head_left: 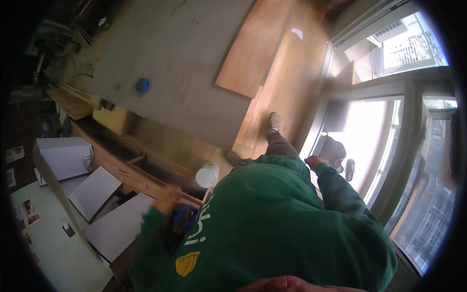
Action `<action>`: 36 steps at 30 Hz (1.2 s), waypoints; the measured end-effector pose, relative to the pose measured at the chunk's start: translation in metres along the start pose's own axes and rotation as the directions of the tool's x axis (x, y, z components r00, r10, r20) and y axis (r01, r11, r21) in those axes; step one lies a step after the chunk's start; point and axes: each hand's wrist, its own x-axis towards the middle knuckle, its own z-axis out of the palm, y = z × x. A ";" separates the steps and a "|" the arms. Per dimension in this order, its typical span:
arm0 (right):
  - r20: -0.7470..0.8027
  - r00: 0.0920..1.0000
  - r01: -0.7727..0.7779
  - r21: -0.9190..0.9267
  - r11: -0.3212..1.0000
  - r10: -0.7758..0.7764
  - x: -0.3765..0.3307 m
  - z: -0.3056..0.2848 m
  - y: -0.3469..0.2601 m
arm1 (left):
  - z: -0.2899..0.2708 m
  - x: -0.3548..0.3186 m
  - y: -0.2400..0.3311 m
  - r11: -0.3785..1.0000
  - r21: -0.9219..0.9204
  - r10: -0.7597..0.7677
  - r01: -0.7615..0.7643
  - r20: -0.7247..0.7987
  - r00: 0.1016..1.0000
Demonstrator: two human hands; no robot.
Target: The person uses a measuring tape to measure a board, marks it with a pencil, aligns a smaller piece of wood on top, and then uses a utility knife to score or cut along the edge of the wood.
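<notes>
My left hand [169, 198], smeared by motion, is over the edge of a wooden cabinet frame [137, 168]. Just beside it is a blue object with a bit of red [184, 217]; whether the hand touches it I cannot tell. A white lidded bucket [207, 175] stands a little farther off. My right hand [314, 161] is curled by my right side, near the bright window sill. Its fingers are closed and small in view, and what they may hold is hidden. A dark rounded thing [332, 148] lies beyond that hand.
A large grey board [175, 58] bears a small blue object [142, 86]. A wooden panel [250, 53] overlaps its right edge. White panels [119, 226] lean at the left by a pale table [58, 243]. Glazed window frames [413, 102] line the right side.
</notes>
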 end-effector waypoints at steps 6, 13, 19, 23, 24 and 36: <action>-0.246 0.969 0.008 0.023 1.000 -0.002 0.042 -0.059 0.102 | 0.081 0.072 0.391 0.559 -0.673 0.815 -0.484 0.338 0.471; -0.287 0.937 0.037 0.651 0.758 0.200 0.087 -0.139 0.219 | 0.264 0.138 0.607 -0.300 -0.763 0.935 -0.573 -0.355 -0.017; -0.468 0.883 0.073 0.092 0.993 -0.022 0.083 -0.184 0.326 | 0.184 0.280 0.667 -0.312 -0.904 0.940 -0.292 -0.248 -0.236; 0.046 0.852 -0.112 0.989 0.096 0.522 0.114 -0.270 0.338 | 0.162 0.454 0.583 0.436 -0.695 0.657 -0.572 -0.188 0.730; 0.038 0.861 -0.112 0.987 0.116 0.506 0.121 -0.290 0.350 | 0.167 0.492 0.564 0.729 -0.443 0.407 -0.522 -0.332 0.851; 0.137 0.740 -0.222 0.974 0.047 0.659 0.121 -0.450 0.578 | 0.190 0.794 0.519 0.743 0.610 0.064 0.275 -0.475 0.878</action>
